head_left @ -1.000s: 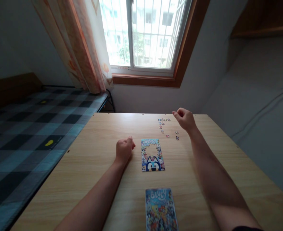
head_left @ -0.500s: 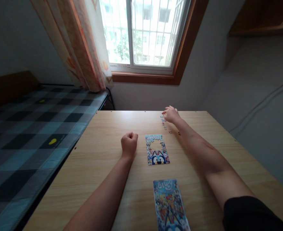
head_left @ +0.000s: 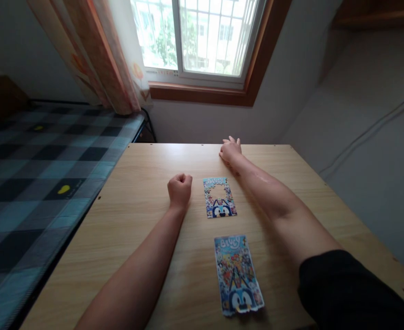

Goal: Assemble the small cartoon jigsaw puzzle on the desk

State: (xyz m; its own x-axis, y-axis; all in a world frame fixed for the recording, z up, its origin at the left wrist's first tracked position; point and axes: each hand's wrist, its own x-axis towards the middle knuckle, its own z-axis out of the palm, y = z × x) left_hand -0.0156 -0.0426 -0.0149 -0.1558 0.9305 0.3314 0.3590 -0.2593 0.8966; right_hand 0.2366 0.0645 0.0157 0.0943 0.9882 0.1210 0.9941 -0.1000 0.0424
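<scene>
The head camera looks forward and down — table (head_left: pixel 140 183) near; window (head_left: pixel 210 46) beyond.

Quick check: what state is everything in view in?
Bare left hand: closed in a fist.
Bare right hand: some fingers extended, grip unclear.
Colourful rectangular jigsaw puzzle: incomplete, gap in its middle.
Colourful rectangular BLUEY print: face up, near edge uneven.
Orange fabric curtain: drawn aside.
Glass window: unclear whether shut.

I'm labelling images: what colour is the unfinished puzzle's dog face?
The dog face is mainly blue, clearest in the head view.
</scene>
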